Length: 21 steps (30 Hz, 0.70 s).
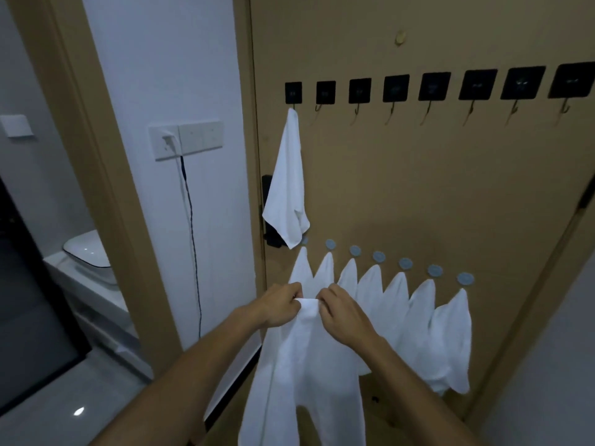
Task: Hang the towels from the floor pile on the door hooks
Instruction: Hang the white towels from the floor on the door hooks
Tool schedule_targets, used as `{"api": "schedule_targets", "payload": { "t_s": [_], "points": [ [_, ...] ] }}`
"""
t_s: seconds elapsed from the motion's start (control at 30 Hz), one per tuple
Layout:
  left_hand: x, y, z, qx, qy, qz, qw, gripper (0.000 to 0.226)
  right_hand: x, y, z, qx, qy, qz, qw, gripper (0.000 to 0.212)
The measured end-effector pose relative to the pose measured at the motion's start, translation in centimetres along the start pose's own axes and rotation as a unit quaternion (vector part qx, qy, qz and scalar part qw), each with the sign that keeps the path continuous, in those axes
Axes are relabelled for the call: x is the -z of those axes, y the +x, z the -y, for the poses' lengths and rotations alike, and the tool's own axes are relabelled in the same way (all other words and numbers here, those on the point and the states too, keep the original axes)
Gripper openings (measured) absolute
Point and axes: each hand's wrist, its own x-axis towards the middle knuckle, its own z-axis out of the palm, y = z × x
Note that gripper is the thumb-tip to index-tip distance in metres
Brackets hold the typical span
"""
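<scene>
Towels were what the door (450, 188) carried in two rows. Along the upper row of black square hooks (396, 88), a single white hung towel (286, 188) dangled from the hook nearest the door's left edge, its lower corner reaching down beside the dark door handle (269, 214); the other black hooks towards the right edge were bare. Below, a row of round grey hooks (405, 263) ran slightly downhill to the right, and from them a line of white lower towels (418, 333) hung side by side, their edges overlapping.

In front of the left end of that lower row, both hands held one more white towel, the held towel (306, 365). The left hand (280, 305) and the right hand (341, 312) were close together, each with fingers curled and pinching the gathered top edge of the cloth between them. The rest of the held towel hung straight down past the forearms and out of the bottom of the view.

Left of the door stood a white wall with a switch and socket plate (185, 140); a plug sat in it and a dark cable (193, 236) trailed downward. Beyond the door frame, a white basin (87, 252) rested on a pale tabletop (96, 294).
</scene>
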Motion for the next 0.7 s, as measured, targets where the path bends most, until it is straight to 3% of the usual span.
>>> {"api": "schedule_targets", "payload": {
  "t_s": [0.27, 0.7],
  "points": [
    [3.2, 10.6, -0.1, -0.03, 0.018, -0.022, 0.999, 0.011, 1.1, 10.2, -5.7, -0.006, 0.019, 0.001, 1.0, 0.018],
    [12.1, 22.1, 0.3, -0.088, 0.045, -0.104, 0.99, 0.021, 6.3, 23.8, -7.5, -0.047, 0.015, -0.055, 0.997, 0.016]
  ]
}}
